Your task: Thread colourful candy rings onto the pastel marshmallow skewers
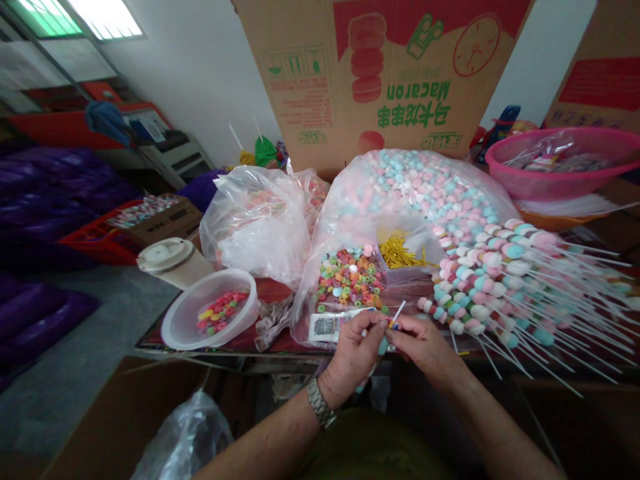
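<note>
Both hands meet just over the table's front edge, fingers pinched together. My left hand (356,350), with a metal watch (320,402) on the wrist, closes on a candy skewer (383,346) whose pale blue pieces show between the hands. Its white stick (399,312) slants up past the fingertips. My right hand (423,343) pinches the same skewer, beside a tiny coloured bit too small to make out. Left of the fingers lie printed labels (327,327). Behind them, ring candies (345,280) are spread on clear plastic.
Finished-looking skewers (500,280) are piled at right, sticks outward. A large bag of pastel candies (420,180) and gold twist ties (400,250) lie behind. At left stand a plastic bowl (170,320), a lidded cup (173,260) and a bag (260,227). A pink basket (555,177) sits far right.
</note>
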A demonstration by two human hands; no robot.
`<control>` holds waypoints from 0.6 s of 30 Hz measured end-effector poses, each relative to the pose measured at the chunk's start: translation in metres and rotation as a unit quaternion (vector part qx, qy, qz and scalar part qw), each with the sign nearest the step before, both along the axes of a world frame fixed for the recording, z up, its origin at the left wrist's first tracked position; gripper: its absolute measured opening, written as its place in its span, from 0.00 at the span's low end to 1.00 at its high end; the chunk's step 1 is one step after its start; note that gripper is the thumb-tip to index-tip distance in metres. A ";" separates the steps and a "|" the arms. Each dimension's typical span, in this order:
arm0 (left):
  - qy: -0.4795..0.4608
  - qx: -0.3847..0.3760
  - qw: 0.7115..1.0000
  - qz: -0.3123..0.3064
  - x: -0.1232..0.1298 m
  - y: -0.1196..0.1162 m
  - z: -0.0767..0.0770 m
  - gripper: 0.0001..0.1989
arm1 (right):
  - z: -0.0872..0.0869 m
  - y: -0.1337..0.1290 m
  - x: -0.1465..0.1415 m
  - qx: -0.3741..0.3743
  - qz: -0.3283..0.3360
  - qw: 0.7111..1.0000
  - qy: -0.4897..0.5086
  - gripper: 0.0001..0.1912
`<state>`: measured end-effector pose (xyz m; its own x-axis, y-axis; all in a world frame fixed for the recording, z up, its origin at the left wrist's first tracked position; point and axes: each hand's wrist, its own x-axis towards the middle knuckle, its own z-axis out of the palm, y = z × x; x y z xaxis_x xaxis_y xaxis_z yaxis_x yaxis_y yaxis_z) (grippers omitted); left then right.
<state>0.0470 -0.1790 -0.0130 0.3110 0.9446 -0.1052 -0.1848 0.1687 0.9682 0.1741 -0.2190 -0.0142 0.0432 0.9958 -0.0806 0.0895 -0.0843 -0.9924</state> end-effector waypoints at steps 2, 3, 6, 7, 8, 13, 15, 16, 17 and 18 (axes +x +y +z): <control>-0.020 -0.053 0.998 -0.040 -0.004 0.003 0.001 0.12 | -0.001 -0.002 0.000 -0.002 -0.026 0.999 0.020 0.13; -0.029 -0.086 0.994 -0.068 -0.006 0.004 0.001 0.14 | -0.001 -0.003 0.000 -0.001 -0.042 0.999 0.026 0.13; -0.035 -0.148 0.978 -0.146 -0.010 0.008 0.000 0.14 | -0.001 -0.006 -0.002 0.035 -0.088 0.995 -0.031 0.08; -0.033 -0.156 0.976 -0.148 -0.010 0.008 0.000 0.12 | -0.001 -0.006 -0.003 0.050 -0.095 0.992 -0.068 0.07; -0.032 -0.159 0.977 -0.137 -0.010 0.009 -0.001 0.11 | 0.000 -0.007 -0.003 0.065 -0.097 0.988 -0.104 0.07; 0.024 -0.120 0.984 -0.131 -0.008 0.008 0.002 0.06 | 0.003 -0.009 -0.006 0.071 -0.108 0.981 -0.147 0.07; 0.043 -0.112 0.978 -0.169 -0.008 0.008 0.006 0.06 | 0.003 -0.009 -0.008 0.037 -0.124 0.987 -0.094 0.08; 0.045 -0.116 0.975 -0.182 -0.009 0.008 0.008 0.05 | 0.002 -0.009 -0.010 0.021 -0.133 0.989 -0.059 0.08; 0.042 -0.123 0.973 -0.189 -0.009 0.008 0.009 0.05 | 0.000 -0.008 -0.012 0.009 -0.143 0.989 -0.028 0.09; 0.039 -0.133 0.971 -0.193 -0.009 0.008 0.010 0.05 | -0.002 -0.008 -0.014 0.003 -0.153 0.988 -0.004 0.09</control>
